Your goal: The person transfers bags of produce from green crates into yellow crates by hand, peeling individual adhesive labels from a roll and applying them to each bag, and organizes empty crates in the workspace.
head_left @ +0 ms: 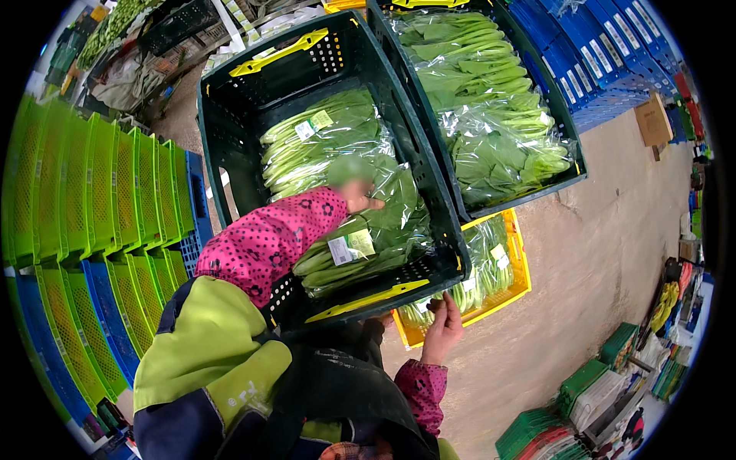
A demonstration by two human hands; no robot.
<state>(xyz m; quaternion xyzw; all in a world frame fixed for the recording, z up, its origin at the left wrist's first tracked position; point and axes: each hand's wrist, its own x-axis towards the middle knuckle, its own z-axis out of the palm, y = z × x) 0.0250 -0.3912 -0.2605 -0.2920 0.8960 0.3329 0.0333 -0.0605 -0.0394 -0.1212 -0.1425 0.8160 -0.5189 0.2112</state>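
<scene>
Head view: left hand (pixel 357 196) lay on clear-bagged leafy greens (pixel 400 201), perhaps steadying them; right hand (pixel 445 328), dark-green plastic crate (pixel 247 96) five o'clock; both grips unclear.

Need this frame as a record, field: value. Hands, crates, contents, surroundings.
left: left hand on or just over bagged greens; partly blurred, hold unclear
right: right hand by the near right corner of the front crate; contact unclear
front_crate: dark green, yellow handles, labelled bags inside
second_crate: dark green crate to its right, bagged greens
yellow_crate: yellow crate, bagged greens, partly hidden by front crate
left_side: stacked lime-green crates
upper_right: stacked blue crates
</scene>
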